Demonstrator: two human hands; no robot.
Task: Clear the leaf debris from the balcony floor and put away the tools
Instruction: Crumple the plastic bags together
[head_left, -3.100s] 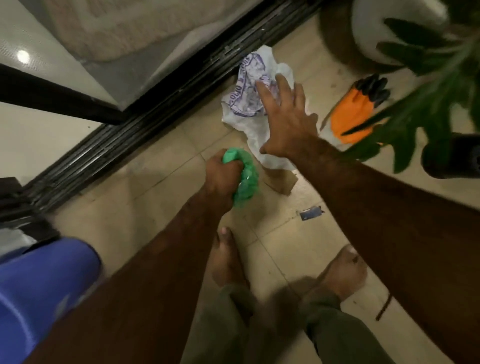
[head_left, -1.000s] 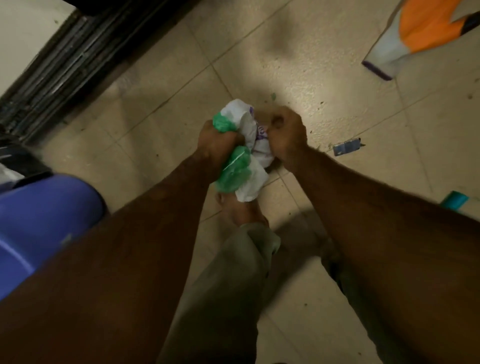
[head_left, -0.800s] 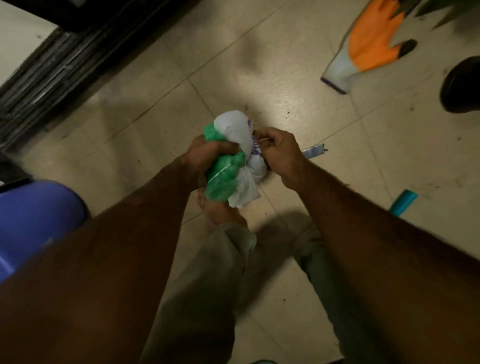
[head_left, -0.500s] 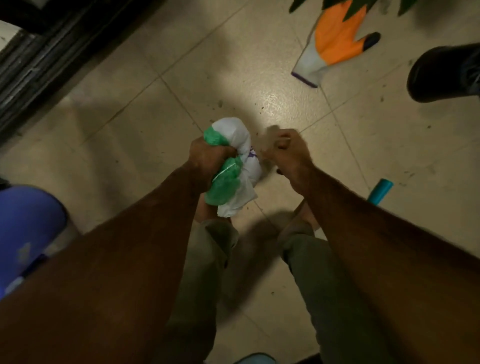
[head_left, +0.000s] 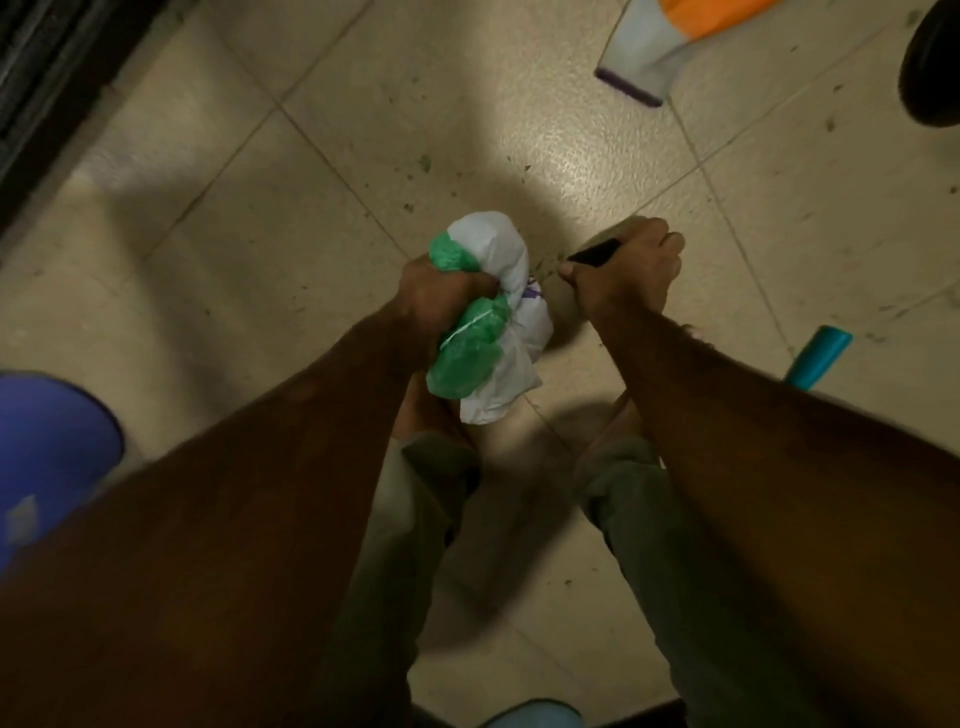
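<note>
My left hand grips a crumpled bundle of a green and a white plastic bag, held above my bare feet. To its right, my right hand is curled around a small, thin dark object whose tip sticks out past my thumb; what it is cannot be made out. Small green leaf specks are scattered over the beige tiled floor in front of my hands.
An orange and grey work glove lies at the top right, next to a round black object. A teal handle lies on the floor behind my right forearm. A blue container stands at the left, and the dark sliding-door track crosses the top left.
My right hand took the white bag from the floor and pressed it into the left hand's bundle, then let go and closed on a small object from the floor.
</note>
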